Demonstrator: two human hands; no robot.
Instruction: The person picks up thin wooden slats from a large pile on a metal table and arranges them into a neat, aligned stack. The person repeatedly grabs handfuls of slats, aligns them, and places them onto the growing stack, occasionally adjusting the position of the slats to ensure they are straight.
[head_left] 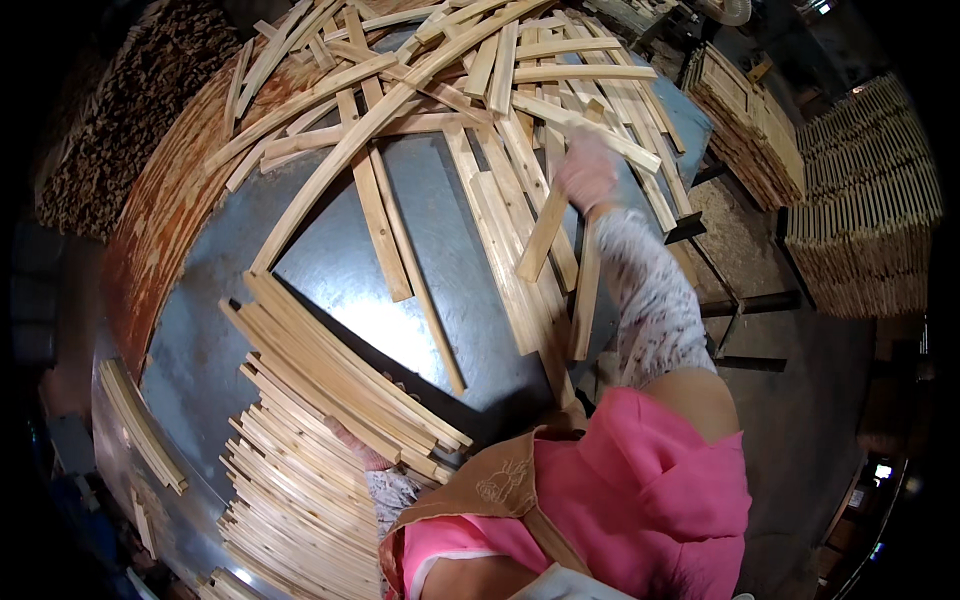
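At the far right of the table my right hand (587, 172), in a lace sleeve, is over the loose pile of wooden slats. Motion blurs its fingers, so I cannot tell whether it grips the short wooden slat (546, 238) just below it. Near the front edge, my left hand (358, 446) lies with fingers stretched out on light wooden slats (290, 480) laid side by side. It touches the lower side of a small bundle of longer slats (330, 365), which partly hides it.
A metal tabletop (350, 250) carries the crossed slats (400, 100) at the back. A reddish-brown worn board surface (170, 235) curves along the left. Stacked wood (135, 110) rises at far left; stacked panels (745, 125) and slatted stacks (860, 220) stand right. Black metal bars (750, 305) jut out at right.
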